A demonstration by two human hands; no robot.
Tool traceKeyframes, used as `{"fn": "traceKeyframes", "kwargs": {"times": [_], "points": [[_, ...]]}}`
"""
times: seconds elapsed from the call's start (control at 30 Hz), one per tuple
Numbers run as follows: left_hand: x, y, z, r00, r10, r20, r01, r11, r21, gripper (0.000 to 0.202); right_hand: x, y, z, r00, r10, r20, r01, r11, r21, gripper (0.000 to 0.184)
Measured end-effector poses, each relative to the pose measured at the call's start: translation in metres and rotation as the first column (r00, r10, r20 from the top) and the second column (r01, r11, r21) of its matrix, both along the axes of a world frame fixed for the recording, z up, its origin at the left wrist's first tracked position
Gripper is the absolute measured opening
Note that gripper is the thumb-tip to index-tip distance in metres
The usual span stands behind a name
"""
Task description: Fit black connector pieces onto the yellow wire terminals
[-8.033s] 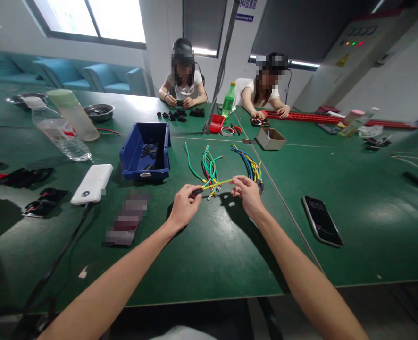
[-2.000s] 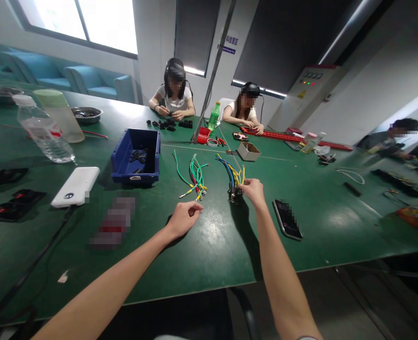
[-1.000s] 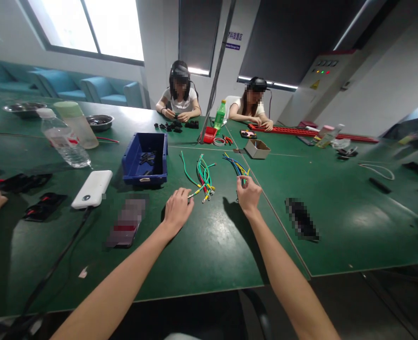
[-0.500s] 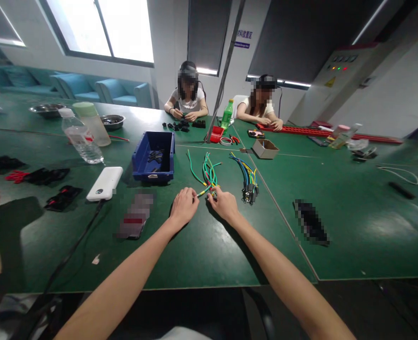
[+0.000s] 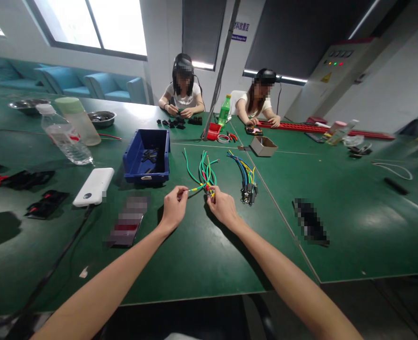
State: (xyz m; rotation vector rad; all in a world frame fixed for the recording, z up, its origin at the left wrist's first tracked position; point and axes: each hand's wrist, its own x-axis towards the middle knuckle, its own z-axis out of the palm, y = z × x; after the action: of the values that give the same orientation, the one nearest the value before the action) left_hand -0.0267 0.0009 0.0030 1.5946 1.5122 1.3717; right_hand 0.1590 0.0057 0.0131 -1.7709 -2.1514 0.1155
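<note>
My left hand (image 5: 174,208) is closed in a pinch on the metal tip of a wire from the loose bundle of green, red and yellow wires (image 5: 205,171) on the green table (image 5: 202,245). My right hand (image 5: 222,206) is closed at the near ends of the same bundle, fingers round the wire tips. To the right lies a second bundle of blue, yellow and green wires fitted with black connectors (image 5: 247,179), untouched.
A blue bin (image 5: 147,156) with black parts stands behind my left hand. A white power bank (image 5: 93,187), two bottles (image 5: 65,137), a phone (image 5: 310,221) and a small cardboard box (image 5: 263,145) lie around. Two people work at the far side of the table.
My right hand let go of the connector bundle and came left to the loose wires. My left hand has lifted one wire tip off the table.
</note>
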Motion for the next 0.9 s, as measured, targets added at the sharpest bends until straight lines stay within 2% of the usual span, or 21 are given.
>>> {"fn": "traceKeyframes", "kwargs": {"times": [0.1,0.23,0.33,0.5,0.63,0.7,0.77,0.9], "points": [[-0.003,0.001,-0.001,0.989,0.024,0.145,-0.019,0.999,-0.037,0.023,0.006,0.004,-0.002,0.968,-0.004,-0.251,0.014,0.999,0.037,0.032],[-0.003,0.001,0.001,0.975,0.026,0.221,-0.012,0.998,-0.063,0.025,0.012,0.008,-0.003,0.848,0.045,-0.528,-0.025,0.999,0.045,0.034],[-0.002,0.001,0.004,0.963,0.048,0.264,-0.036,0.998,-0.048,0.027,0.014,0.006,-0.002,0.816,0.083,-0.572,-0.037,0.995,0.091,0.031],[0.002,-0.002,0.009,0.952,0.053,0.303,-0.056,0.998,0.001,0.026,0.016,-0.001,-0.001,0.83,0.148,-0.537,-0.041,0.978,0.205,0.028],[0.006,-0.014,0.011,0.983,0.028,0.183,-0.044,0.995,0.087,0.02,0.014,-0.005,0.002,0.839,0.199,-0.507,-0.15,0.979,0.136,0.023],[0.009,-0.021,0.012,0.998,0.004,0.069,-0.014,0.989,0.147,0.016,0.01,-0.008,0.004,0.828,0.241,-0.506,-0.227,0.97,0.09,0.033],[0.012,-0.028,0.013,0.999,-0.008,-0.036,0.015,0.98,0.2,0.015,0.005,-0.012,0.006,0.801,0.279,-0.529,-0.291,0.955,0.063,0.041],[0.017,-0.036,0.015,0.971,-0.051,-0.234,0.127,0.937,0.325,0.009,-0.002,-0.02,0.008,0.72,0.34,-0.605,-0.411,0.911,0.024,0.032]]}}
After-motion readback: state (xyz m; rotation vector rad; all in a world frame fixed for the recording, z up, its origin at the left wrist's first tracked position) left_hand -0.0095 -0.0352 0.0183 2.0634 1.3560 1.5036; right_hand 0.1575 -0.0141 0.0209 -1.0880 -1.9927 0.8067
